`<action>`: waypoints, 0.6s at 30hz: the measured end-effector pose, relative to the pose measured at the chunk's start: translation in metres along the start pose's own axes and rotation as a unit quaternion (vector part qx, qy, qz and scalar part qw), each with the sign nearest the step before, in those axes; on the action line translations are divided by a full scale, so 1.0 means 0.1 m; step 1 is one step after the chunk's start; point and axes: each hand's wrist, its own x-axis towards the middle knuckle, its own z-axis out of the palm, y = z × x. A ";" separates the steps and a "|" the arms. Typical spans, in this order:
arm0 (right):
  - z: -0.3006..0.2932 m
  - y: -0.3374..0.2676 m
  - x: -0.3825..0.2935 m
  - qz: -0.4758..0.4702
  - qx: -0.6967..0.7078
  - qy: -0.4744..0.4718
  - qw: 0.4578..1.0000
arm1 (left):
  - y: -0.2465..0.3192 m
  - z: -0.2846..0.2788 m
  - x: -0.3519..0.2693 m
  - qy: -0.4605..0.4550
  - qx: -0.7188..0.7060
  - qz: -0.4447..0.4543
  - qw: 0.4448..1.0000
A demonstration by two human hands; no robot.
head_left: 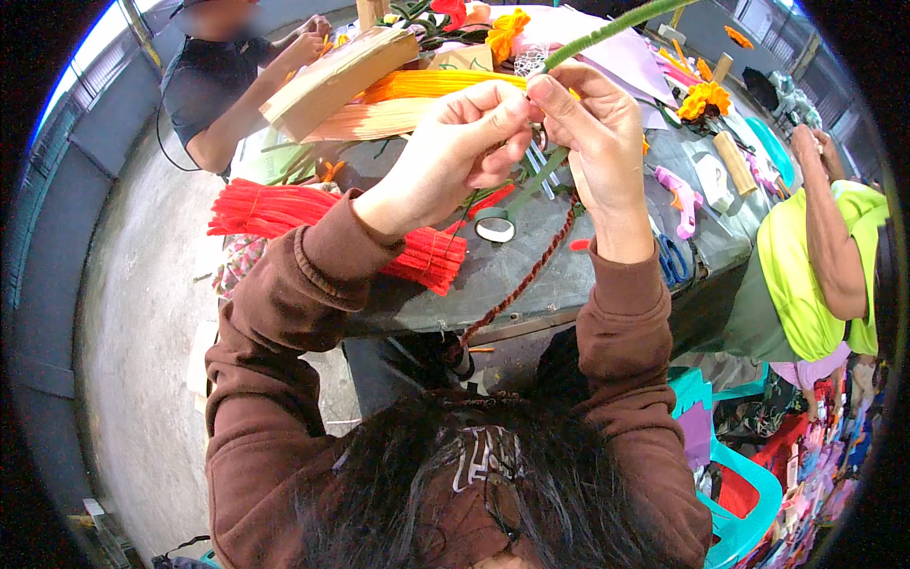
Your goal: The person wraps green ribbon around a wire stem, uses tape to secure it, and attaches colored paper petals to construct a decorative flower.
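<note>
My right hand [593,135] grips a fuzzy green chenille stem [604,34] near its lower end; the stem slants up and out of the picture at the top right. Against it, the thumb and fingertips of my left hand [466,146] pinch at that same end, which the fingers mostly hide. A strip of flat green tape [537,178] hangs below my right hand. On the table under my hands lies a roll of dark green tape [495,225]. A dark red twisted cord [526,277] runs from beneath my right hand towards my lap.
Bundled red pipe cleaners [284,210], orange ones [426,84] and a wooden block [341,82] are at left. At right lie a pink glue gun [679,199], blue-handled scissors [672,259] and an orange flower [704,101]. People sit at left [213,92] and right [817,263].
</note>
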 end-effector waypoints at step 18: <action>-0.05 0.04 0.06 0.034 -0.057 -0.003 0.998 | -0.03 -0.06 0.03 0.040 0.039 0.020 0.998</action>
